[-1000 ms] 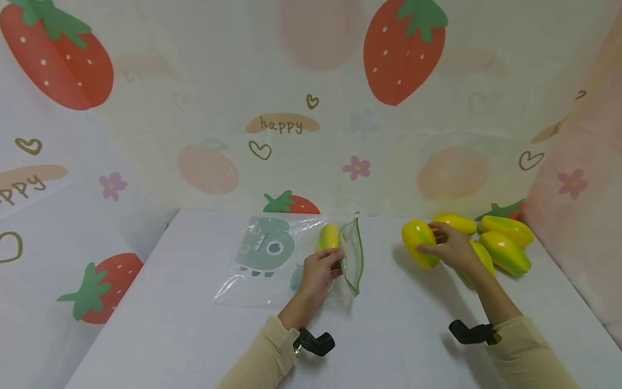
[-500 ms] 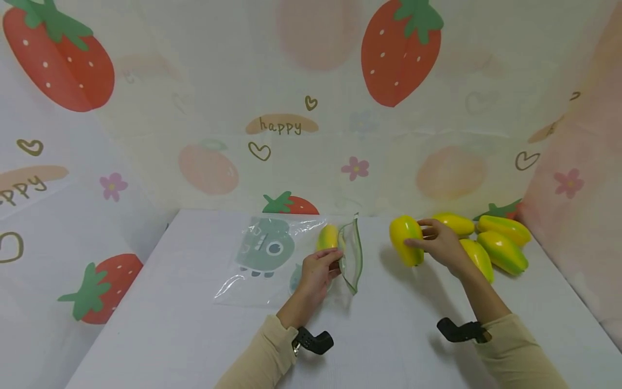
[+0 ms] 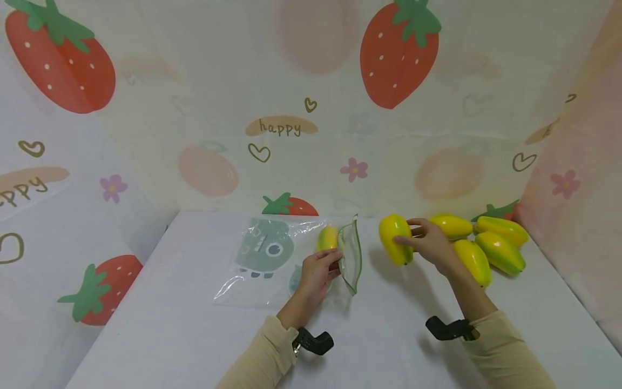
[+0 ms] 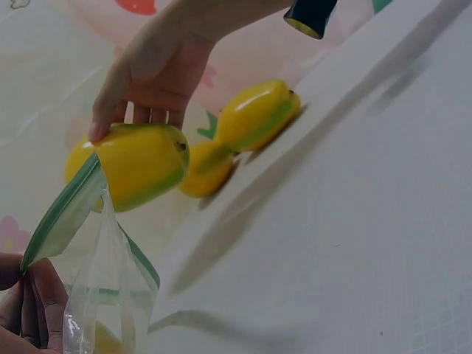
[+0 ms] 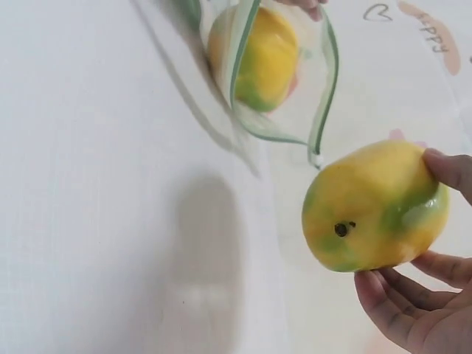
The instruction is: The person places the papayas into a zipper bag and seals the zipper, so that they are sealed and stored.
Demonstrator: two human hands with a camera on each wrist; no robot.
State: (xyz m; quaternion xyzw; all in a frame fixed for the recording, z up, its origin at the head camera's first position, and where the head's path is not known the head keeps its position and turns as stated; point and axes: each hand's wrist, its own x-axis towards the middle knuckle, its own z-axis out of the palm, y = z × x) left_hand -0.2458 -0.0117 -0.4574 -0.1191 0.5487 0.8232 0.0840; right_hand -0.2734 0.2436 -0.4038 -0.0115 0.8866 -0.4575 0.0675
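My left hand (image 3: 318, 273) pinches the green-edged mouth of a clear zip bag (image 3: 272, 289), which lies on the table with its mouth gaping to the right. The bag bears a green cartoon print, and one yellow-green mango (image 3: 328, 237) is inside it. Off the table, my right hand (image 3: 430, 243) grips another mango (image 3: 396, 239) between thumb and fingers, a short way right of the bag mouth. From the right wrist view, the dark stem end of the held mango (image 5: 376, 210) shows, apart from the bag's green rim (image 5: 324, 88).
Several more mangoes (image 3: 500, 253) lie grouped at the table's back right. A white cloth covers the table (image 3: 170, 335). Behind it hangs a curtain (image 3: 389, 135) printed with strawberries, and similar sheets close off both sides.
The right hand has carried its mango leftward, away from the group and closer to the bag mouth. My left hand stays almost still on the bag.
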